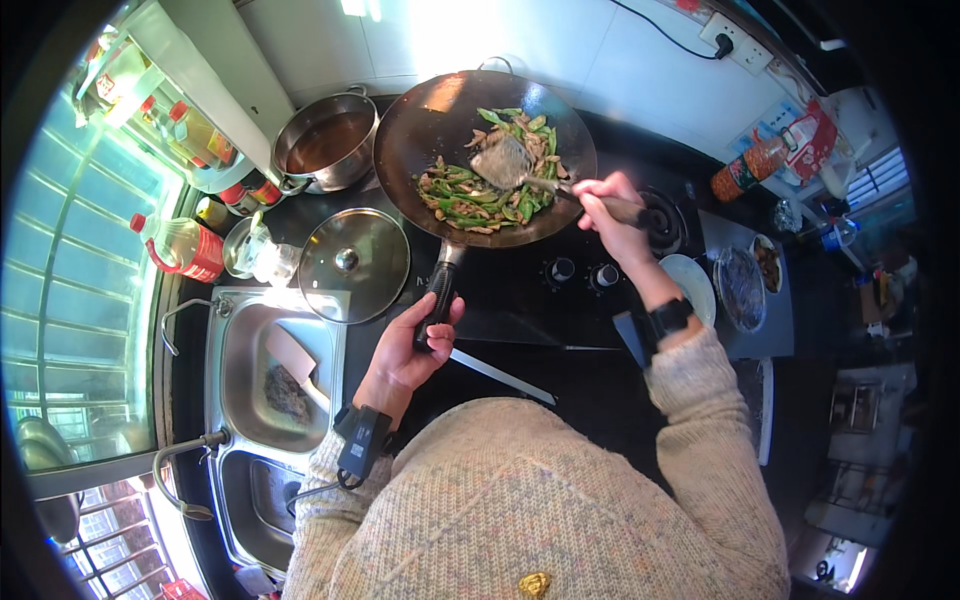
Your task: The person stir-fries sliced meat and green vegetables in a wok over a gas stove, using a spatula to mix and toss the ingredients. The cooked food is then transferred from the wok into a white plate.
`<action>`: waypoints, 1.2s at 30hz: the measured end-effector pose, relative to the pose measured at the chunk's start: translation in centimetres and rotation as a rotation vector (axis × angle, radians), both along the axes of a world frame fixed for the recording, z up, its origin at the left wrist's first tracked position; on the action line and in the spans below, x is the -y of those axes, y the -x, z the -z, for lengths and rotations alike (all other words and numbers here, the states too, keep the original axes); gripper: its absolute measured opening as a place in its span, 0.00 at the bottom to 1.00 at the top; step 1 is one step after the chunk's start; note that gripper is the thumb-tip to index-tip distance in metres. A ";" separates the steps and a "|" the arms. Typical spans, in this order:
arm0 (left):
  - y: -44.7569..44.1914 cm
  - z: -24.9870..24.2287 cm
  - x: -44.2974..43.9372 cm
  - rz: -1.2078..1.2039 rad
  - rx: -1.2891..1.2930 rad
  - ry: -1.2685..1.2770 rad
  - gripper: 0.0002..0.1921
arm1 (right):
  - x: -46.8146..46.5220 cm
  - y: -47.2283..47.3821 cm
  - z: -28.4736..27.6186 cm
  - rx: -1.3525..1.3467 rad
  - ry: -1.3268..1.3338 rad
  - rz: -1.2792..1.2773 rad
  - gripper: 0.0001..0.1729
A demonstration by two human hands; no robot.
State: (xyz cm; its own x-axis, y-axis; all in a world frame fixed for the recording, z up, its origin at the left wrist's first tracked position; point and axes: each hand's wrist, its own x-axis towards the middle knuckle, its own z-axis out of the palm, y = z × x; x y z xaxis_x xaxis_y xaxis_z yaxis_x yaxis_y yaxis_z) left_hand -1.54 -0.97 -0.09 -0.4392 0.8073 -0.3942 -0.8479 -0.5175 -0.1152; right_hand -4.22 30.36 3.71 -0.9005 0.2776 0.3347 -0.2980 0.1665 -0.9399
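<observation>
My left hand (416,341) is wrapped around the black grip of the wok handle (442,281). The dark metal wok (420,105) sits on the black stove, its inside facing me. Sliced green peppers (461,187) mixed with pieces of browned meat (536,142) lie in the bottom and right part of the wok. In my right hand (611,217) is a wok spatula, held by its wooden handle (626,212). The spatula's metal blade (502,161) rests among the food, slightly blurred, and hides some of it.
Left of the wok stand a steel pot (330,135) of brown liquid and a glass lid (355,266). A double sink (337,367) holds a cleaver (292,356). Rightward are a second burner (664,221), a white plate (694,281) and a film-covered dish (739,289). An oil bottle (184,247) stands by the window.
</observation>
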 end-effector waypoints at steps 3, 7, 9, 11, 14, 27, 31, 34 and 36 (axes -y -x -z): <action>0.1 -0.2 0.0 0.003 -0.002 0.017 0.15 | -0.2 1.8 -1.4 0.159 0.041 -0.113 0.10; 0.0 -0.1 -0.1 -0.012 0.004 0.028 0.15 | -0.7 3.7 -3.8 0.190 -0.285 0.089 0.09; 0.0 0.0 -0.1 -0.013 0.000 0.031 0.16 | -0.4 4.2 -5.0 0.259 -0.267 0.081 0.10; -0.1 0.0 -0.1 -0.014 -0.004 0.013 0.16 | 0.1 4.6 -6.4 0.267 -0.218 0.029 0.11; 0.0 0.0 -0.1 -0.003 0.009 0.017 0.16 | 0.3 5.3 -9.3 0.350 -0.352 -0.026 0.10; -0.1 0.2 -0.1 0.002 -0.004 0.008 0.18 | -0.7 8.1 -16.8 0.432 -0.661 -0.070 0.36; -0.1 0.0 -0.1 -0.004 -0.015 0.015 0.16 | 1.8 8.3 -12.0 0.517 -0.292 -0.116 0.22; 0.0 0.0 0.1 -0.003 -0.015 0.015 0.16 | 0.0 8.6 -12.8 0.376 -0.386 -0.136 0.28; 0.1 0.1 0.1 0.000 -0.008 0.006 0.16 | -2.2 9.0 -15.1 0.450 -0.440 -0.114 0.31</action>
State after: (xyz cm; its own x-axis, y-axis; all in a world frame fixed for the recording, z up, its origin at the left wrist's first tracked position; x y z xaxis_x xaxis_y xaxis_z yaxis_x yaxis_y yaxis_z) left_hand -1.65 -1.02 -0.16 -0.4426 0.8050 -0.3950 -0.8487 -0.5183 -0.1053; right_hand -13.21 32.60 18.83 -0.9953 0.0941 -0.0224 0.0712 0.5559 -0.8282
